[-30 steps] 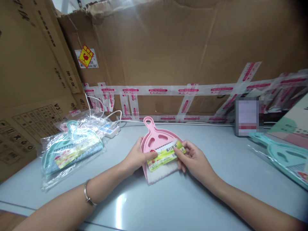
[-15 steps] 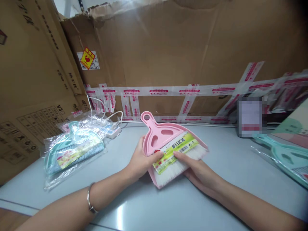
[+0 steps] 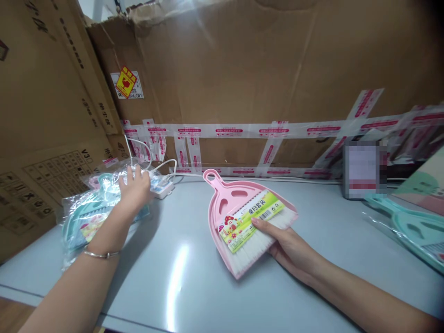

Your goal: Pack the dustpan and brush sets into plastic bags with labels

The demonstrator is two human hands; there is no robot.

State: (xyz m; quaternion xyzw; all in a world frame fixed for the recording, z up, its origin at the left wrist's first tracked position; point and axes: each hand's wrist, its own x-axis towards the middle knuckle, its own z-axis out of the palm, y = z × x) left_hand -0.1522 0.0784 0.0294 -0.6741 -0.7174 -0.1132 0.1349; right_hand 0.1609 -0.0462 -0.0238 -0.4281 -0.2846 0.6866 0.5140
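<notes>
A pink dustpan (image 3: 231, 200) with a white-bristled brush (image 3: 255, 245) nested in it is gripped at its right front edge by my right hand (image 3: 289, 249). The thumb presses on the printed green label (image 3: 248, 222) across the brush; the other fingers are underneath. On the left, my left hand (image 3: 137, 185) reaches over clear plastic bags, fingers spread. Below that hand lies a bagged turquoise dustpan set (image 3: 83, 212), partly covered by my forearm. Whether the fingertips touch the plastic, I cannot tell.
A large cardboard box (image 3: 225, 69) taped along its lower side stands behind the table (image 3: 194, 277). White cables and a power strip (image 3: 163, 188) lie at the back left. At right are a blurred-out device (image 3: 362, 169) and another turquoise dustpan (image 3: 412, 226).
My left hand has let go of the pink dustpan and moved left over the bagged turquoise set. My right hand still holds the pink dustpan, which sits slightly lower.
</notes>
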